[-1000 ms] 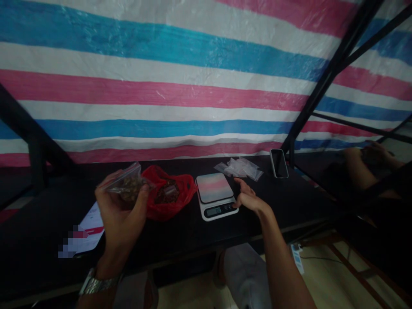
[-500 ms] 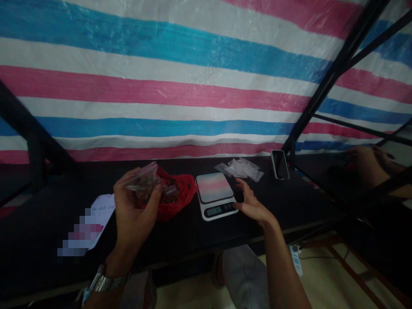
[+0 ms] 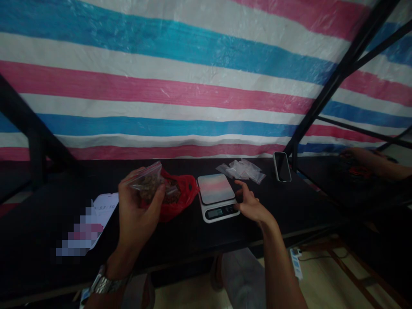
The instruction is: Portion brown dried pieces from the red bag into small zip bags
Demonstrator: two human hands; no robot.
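Note:
My left hand (image 3: 137,214) is raised above the black table (image 3: 289,206), fingers pinched on a small clear plastic bag (image 3: 145,182) holding brown pieces. Just behind it lies a red plastic bag (image 3: 178,197) with more brown pieces in it. A white kitchen scale (image 3: 216,196) with a lit display stands at the middle. My right hand (image 3: 249,204) hovers at the scale's right front corner, fingers spread and holding nothing.
A pile of empty clear bags (image 3: 242,169) lies behind the scale, and a phone (image 3: 282,166) leans near a black frame post. A white paper (image 3: 99,210) lies at the left. Another person's arm (image 3: 376,163) rests at the far right. Striped tarp hangs behind.
My left hand has carried the small clear bag rightward, from the left of the red bag to above it. My right hand has stayed by the scale's corner.

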